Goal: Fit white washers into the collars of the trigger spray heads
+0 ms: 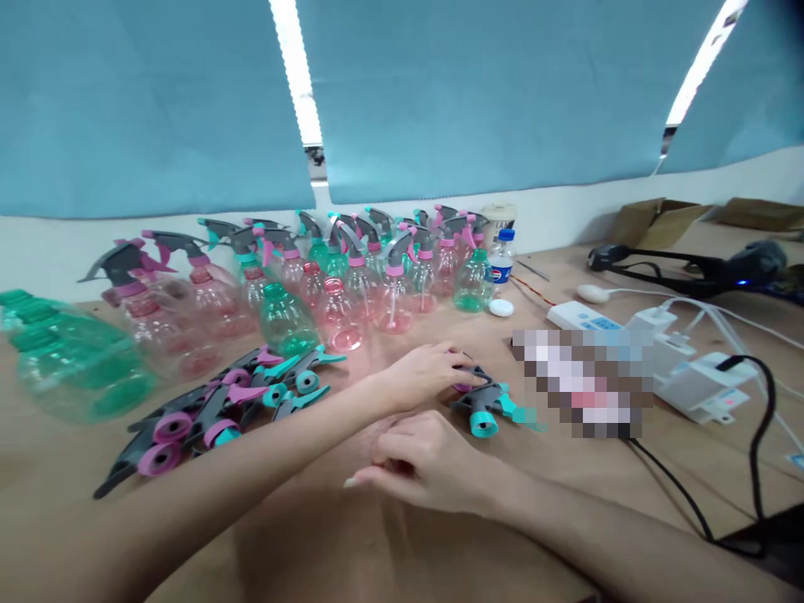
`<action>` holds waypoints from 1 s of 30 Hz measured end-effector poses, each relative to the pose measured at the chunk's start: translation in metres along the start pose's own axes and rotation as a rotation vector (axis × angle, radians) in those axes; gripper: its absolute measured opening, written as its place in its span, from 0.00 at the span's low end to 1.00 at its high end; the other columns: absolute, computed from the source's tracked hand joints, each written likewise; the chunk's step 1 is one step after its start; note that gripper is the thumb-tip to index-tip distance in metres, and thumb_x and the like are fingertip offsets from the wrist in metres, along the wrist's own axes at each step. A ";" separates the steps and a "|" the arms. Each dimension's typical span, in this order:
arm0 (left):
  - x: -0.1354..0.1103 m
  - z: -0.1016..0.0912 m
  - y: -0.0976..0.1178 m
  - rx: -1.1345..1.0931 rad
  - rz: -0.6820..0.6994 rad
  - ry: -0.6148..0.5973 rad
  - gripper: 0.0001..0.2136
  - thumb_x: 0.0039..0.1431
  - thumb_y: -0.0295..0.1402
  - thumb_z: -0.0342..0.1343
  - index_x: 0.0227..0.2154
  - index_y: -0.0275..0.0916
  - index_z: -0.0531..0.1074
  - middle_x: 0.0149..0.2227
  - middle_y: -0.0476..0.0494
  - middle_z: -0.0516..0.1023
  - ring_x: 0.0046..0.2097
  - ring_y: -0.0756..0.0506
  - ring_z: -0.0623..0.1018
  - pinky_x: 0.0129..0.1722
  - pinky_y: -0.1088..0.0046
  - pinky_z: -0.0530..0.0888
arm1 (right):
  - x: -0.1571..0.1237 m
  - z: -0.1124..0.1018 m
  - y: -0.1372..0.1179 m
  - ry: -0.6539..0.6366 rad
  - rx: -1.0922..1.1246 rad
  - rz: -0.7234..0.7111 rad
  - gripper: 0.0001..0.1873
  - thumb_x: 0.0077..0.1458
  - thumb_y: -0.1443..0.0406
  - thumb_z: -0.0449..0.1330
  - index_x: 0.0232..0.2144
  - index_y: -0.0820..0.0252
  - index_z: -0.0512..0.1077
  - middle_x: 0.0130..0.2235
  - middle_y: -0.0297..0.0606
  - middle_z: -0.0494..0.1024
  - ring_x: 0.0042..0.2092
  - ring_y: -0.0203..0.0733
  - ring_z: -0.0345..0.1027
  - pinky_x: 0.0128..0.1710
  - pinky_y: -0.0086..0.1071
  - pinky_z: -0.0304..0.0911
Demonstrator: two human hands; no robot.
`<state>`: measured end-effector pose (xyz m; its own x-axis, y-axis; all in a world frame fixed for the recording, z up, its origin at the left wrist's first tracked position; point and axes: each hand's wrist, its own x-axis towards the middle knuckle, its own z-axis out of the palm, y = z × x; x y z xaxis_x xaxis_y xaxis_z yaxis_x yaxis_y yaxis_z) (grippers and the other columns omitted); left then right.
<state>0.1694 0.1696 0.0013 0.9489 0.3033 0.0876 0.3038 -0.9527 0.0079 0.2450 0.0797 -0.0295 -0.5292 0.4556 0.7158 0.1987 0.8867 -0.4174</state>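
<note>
My left hand (430, 374) stretches across to the right, its fingers extended over a small group of trigger spray heads (482, 423); the fingertips appear to touch a grey one, and no grip around it shows. Below my left forearm, my right hand (430, 465) is loosely curled with the thumb out, and nothing shows in it. To the left lies a pile of grey spray heads (213, 414) with pink or turquoise collars and triggers. Behind them stand an uncapped green bottle (287, 322) and an uncapped pink bottle (339, 314).
At the back stand several bottles with spray heads fitted (395, 285). Green bottles (81, 360) cluster at the far left. A blue-capped drink bottle (502, 260), power strip (584, 318), chargers (703, 385), cables, a black headset-like device (691, 264) and cardboard (657, 219) occupy the right.
</note>
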 end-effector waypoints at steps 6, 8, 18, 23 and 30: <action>0.006 0.007 -0.011 0.046 -0.002 0.067 0.13 0.64 0.27 0.51 0.49 0.43 0.71 0.50 0.45 0.75 0.50 0.45 0.71 0.49 0.71 0.68 | 0.001 -0.001 0.001 -0.011 -0.028 0.020 0.26 0.62 0.56 0.52 0.15 0.62 0.63 0.16 0.29 0.65 0.21 0.29 0.58 0.22 0.26 0.50; 0.003 0.008 -0.017 0.060 -0.065 0.106 0.12 0.62 0.27 0.53 0.48 0.40 0.71 0.48 0.42 0.75 0.49 0.44 0.72 0.47 0.69 0.69 | -0.001 -0.002 0.003 -0.006 -0.031 0.030 0.25 0.62 0.56 0.52 0.16 0.62 0.65 0.17 0.30 0.66 0.21 0.29 0.59 0.23 0.27 0.50; -0.051 -0.026 -0.008 -0.082 -0.546 0.446 0.10 0.58 0.37 0.57 0.40 0.41 0.71 0.40 0.47 0.77 0.42 0.44 0.75 0.40 0.68 0.71 | -0.002 -0.007 0.011 0.029 -0.077 0.176 0.22 0.63 0.57 0.52 0.19 0.61 0.66 0.19 0.29 0.67 0.22 0.30 0.56 0.25 0.27 0.49; -0.092 -0.034 0.028 -0.134 -0.685 0.506 0.11 0.56 0.36 0.58 0.41 0.41 0.70 0.35 0.49 0.75 0.37 0.46 0.74 0.38 0.70 0.69 | 0.001 -0.015 0.008 0.091 -0.068 0.190 0.22 0.62 0.57 0.53 0.19 0.62 0.64 0.18 0.28 0.62 0.21 0.29 0.51 0.23 0.26 0.48; -0.119 -0.007 0.073 -0.487 -0.852 0.429 0.08 0.59 0.36 0.53 0.40 0.41 0.71 0.32 0.49 0.74 0.31 0.47 0.72 0.31 0.72 0.68 | -0.003 -0.015 0.001 0.085 0.031 0.078 0.16 0.55 0.56 0.61 0.22 0.61 0.68 0.18 0.28 0.66 0.20 0.29 0.56 0.22 0.25 0.53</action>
<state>0.0780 0.0641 -0.0020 0.3022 0.9304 0.2075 0.6948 -0.3640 0.6203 0.2594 0.0808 -0.0238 -0.4409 0.5293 0.7248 0.2100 0.8460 -0.4900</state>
